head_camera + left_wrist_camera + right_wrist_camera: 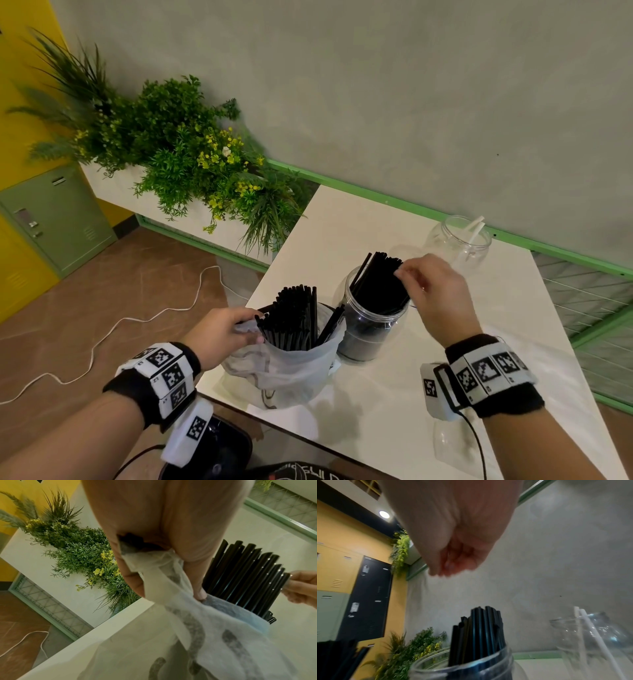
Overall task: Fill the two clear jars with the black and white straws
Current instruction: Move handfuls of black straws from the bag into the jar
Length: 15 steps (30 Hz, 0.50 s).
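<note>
— Nearest me on the white table (404,394), what do you have?

— A thin white bag (291,366) full of black straws (294,318) standing on end. My left hand (219,330) pinches its rim between thumb and fingers, holding the mouth of the bag apart. From my left wrist I see the fabric (180,601) bunched under my thumb (197,577) and the black straws (243,577) just beyond it.

— And just past the bag?

— The first clear jar (371,322), touching the bag's right side. A thick bundle of black straws (380,284) stands in it, leaning toward the wall, with one stray straw tilted off to the left.

— Is your right hand holding them?

— My right hand (433,291) is at the top of that bundle, fingers curled with the tips drawn together by the straw ends. From my right wrist the fingertips (447,566) look bunched above the straws (479,632), a little apart from them, so I cannot tell whether they pinch anything.

— Further back?

— The second clear jar (459,245) sits near the wall by the green rail (394,200), well apart from the first. A couple of white straws (476,228) lean inside it.

— Beyond the table?

— A planter of green plants with yellow flowers (185,154) on the left, and a white cord (113,325) on the brown floor.
</note>
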### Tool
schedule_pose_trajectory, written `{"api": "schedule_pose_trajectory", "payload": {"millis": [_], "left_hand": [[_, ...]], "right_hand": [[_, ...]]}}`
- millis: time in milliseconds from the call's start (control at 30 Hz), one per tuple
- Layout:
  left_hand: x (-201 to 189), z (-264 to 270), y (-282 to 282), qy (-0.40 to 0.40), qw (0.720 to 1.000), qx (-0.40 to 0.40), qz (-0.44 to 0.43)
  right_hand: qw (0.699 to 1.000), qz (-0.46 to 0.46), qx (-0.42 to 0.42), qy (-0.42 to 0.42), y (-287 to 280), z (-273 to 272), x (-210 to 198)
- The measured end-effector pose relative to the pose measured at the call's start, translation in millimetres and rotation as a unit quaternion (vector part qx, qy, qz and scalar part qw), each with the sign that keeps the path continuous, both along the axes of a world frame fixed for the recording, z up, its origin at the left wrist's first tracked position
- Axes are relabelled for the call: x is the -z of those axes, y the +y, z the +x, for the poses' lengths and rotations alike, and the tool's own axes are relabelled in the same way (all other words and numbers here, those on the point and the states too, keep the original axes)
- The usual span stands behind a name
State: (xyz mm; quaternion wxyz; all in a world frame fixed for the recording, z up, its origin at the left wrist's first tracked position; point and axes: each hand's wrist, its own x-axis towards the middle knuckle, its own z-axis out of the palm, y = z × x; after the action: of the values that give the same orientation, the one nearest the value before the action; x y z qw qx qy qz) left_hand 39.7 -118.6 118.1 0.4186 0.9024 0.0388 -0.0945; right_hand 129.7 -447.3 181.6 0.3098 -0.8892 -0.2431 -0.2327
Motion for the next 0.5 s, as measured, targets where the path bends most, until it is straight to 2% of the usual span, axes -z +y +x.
{"api": "schedule_pose_trajectory", "payload": {"millis": [100, 167, 233, 367, 500], "left_hand": [[-1.2, 0.3, -0.7, -0.001, 1.000, 0.002, 0.002], [-1.4, 1.1, -1.1, 0.001, 1.000, 0.005, 0.006], [-2.8, 1.3, -2.7, -0.003, 1.000, 0.004, 0.011], [-4.9, 0.8, -4.5, -0.006, 1.000, 0.006, 0.011], [-1.2, -0.4, 1.6, 0.003, 1.000, 0.007, 0.011]], "right_hand": [[0.991, -0.098, -0.026, 0.084, 2.1, -6.1, 12.0], [0.975, -0.190, -0.001, 0.116, 2.7, -5.7, 22.9], [0.962, -0.240, 0.015, 0.125, 5.2, -5.2, 31.2], [0.965, -0.218, -0.002, 0.148, 9.3, -4.2, 32.0], [0.973, -0.147, 0.008, 0.180, 12.7, 2.6, 8.6]]}}
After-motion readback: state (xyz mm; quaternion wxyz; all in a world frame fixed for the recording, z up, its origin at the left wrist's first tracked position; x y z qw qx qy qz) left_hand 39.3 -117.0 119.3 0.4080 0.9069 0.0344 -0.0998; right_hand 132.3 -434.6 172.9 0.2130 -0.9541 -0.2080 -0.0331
